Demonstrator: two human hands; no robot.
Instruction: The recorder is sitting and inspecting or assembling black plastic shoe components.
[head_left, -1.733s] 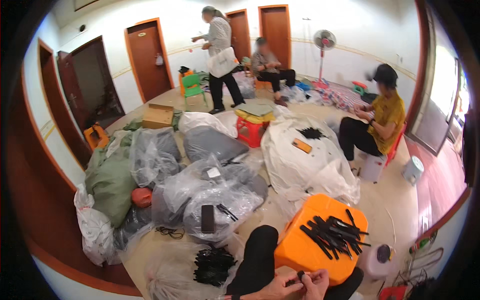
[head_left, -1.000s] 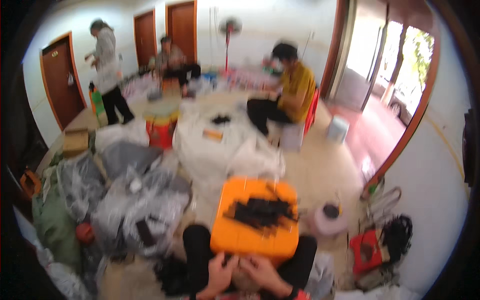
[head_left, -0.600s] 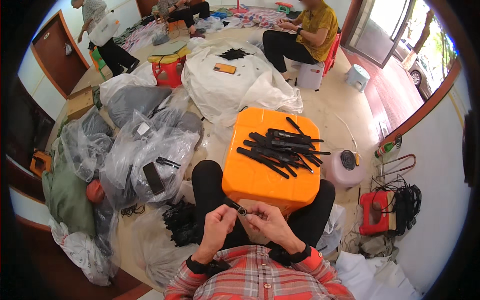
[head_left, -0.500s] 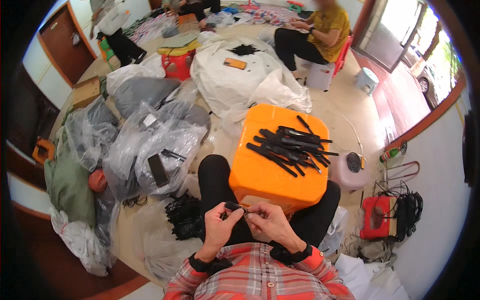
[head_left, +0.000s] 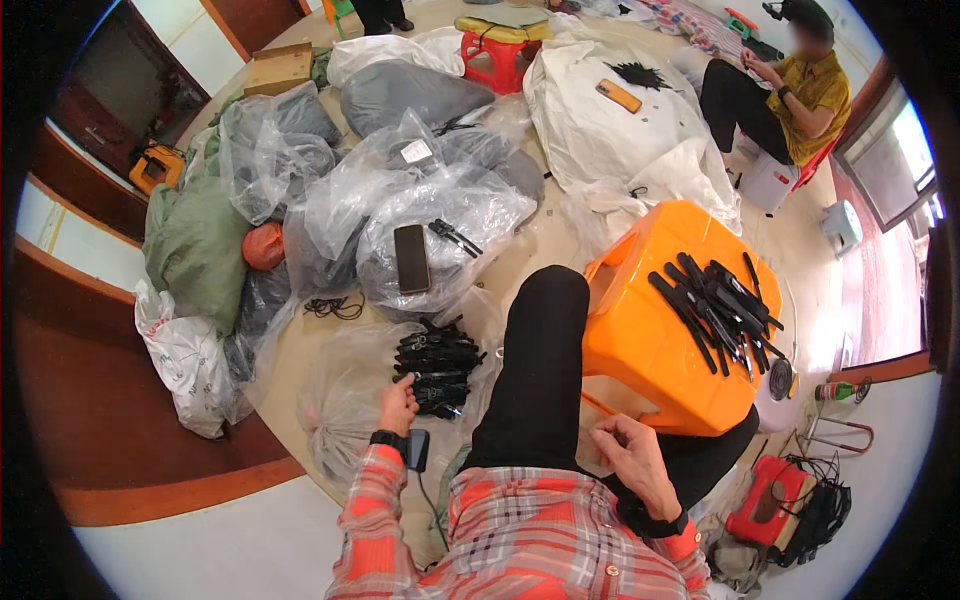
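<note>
My left hand [head_left: 398,405] reaches down beside my left knee, fingers pinched at the end of a slim black piece [head_left: 432,378]. That piece lies across a neat pile of similar black pieces [head_left: 437,345] on clear plastic; its exact kind is too small to tell. Over my lap, beside the orange stool [head_left: 640,330], hovers my right hand [head_left: 632,458] with its fingers curled in and nothing visible in them. A loose heap of slim black pieces [head_left: 715,310], some with shiny metal parts, rests on the stool's top.
Clear plastic bags [head_left: 440,215] fill the left, with a dark phone [head_left: 411,258] on them. Beyond lies a white sack [head_left: 600,145] bearing an orange phone [head_left: 618,96]. A seated person [head_left: 800,105] is at the far right. A red stool [head_left: 765,500] with black cables stands near the right wall.
The view has swung left. My hands, together on a small black piece before, are now apart: the left has gone out to the pile, the right stays by the stool.
</note>
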